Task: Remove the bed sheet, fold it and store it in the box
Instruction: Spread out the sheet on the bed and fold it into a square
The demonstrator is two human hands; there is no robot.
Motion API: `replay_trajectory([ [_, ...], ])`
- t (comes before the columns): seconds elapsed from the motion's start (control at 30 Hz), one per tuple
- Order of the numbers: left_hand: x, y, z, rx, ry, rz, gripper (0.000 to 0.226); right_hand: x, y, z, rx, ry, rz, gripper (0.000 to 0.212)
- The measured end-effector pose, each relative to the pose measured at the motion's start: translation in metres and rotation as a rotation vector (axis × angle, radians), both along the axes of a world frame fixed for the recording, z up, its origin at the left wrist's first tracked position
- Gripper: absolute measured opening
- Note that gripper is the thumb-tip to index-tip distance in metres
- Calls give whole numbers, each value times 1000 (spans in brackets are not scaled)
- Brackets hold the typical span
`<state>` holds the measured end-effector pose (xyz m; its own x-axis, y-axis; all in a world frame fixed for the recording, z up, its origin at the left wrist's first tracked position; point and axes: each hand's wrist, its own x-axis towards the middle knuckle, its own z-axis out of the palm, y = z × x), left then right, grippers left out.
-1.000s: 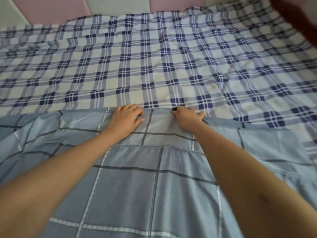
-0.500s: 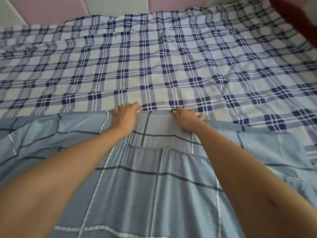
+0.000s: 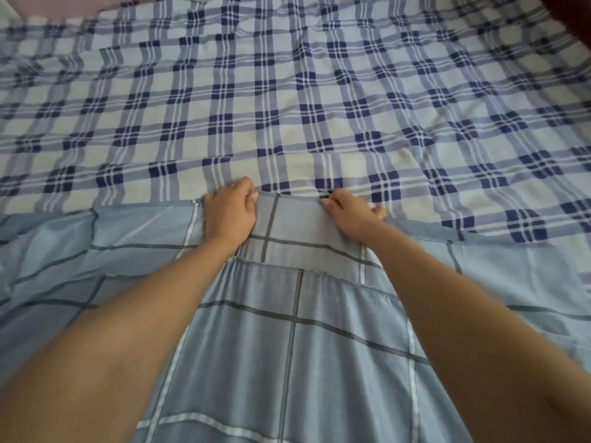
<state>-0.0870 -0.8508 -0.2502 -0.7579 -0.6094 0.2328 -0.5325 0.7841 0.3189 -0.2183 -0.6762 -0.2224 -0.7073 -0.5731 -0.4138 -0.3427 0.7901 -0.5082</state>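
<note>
A grey-blue bed sheet (image 3: 297, 340) with dark and white grid lines lies folded over itself across the near half of the bed. Its far edge runs across the middle of the view. My left hand (image 3: 228, 214) grips that edge with curled fingers, thumb on top. My right hand (image 3: 350, 214) pinches the same edge a short way to the right. Both forearms reach forward over the sheet. The box is not in view.
Beneath and beyond lies a white cover with navy plaid (image 3: 287, 100), wrinkled, filling the far half of the bed. A pink padded headboard (image 3: 48, 8) shows at the top left. A dark red object (image 3: 572, 11) sits at the top right corner.
My left hand has turned from lying flat on the sheet to gripping its far edge. The camera has moved closer to the bed. My right hand keeps its hold.
</note>
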Motion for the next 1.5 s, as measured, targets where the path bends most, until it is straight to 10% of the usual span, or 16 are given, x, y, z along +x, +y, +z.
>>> replay_trajectory([
  [0.3,7,112,24,9,-137,-52,48,-6,-6,4,-30,5,-29,22],
  [0.53,4,129,4,0,-305,44,58,-29,15,39,-34,-317,109,56],
  [0.87,4,134,9,41,-277,50,56,-55,172,61,277,151,248,24],
  [1.33,-2,129,13,34,-311,54,58,-65,221,51,294,536,-121,31],
  [1.5,2,133,16,50,-316,48,58,-70,260,58,223,134,-553,34],
])
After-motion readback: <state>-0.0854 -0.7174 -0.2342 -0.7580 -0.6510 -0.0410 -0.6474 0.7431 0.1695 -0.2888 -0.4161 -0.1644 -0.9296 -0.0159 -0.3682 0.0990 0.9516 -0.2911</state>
